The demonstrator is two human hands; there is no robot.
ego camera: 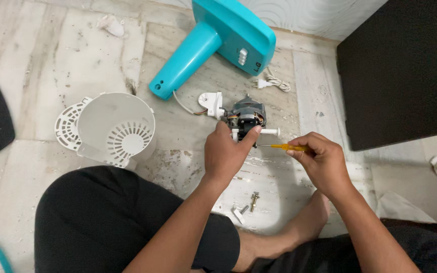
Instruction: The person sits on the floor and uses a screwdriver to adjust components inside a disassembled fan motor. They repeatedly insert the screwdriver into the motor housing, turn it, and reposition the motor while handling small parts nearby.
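Pinched between thumb and curled fingers, the right hand [322, 156] grips a yellow screwdriver [287, 147] by its handle, tip aimed at the motor [246, 117] just above frame centre, while the left hand [226, 154] closes on the motor's white front, thumb up beside the shaft [269, 131]. Metal core and windings likely make the motor heavy and stiff for its size; its thin wires [183, 103], running to the teal stand [213, 45], look fragile, so the body is the safer hold
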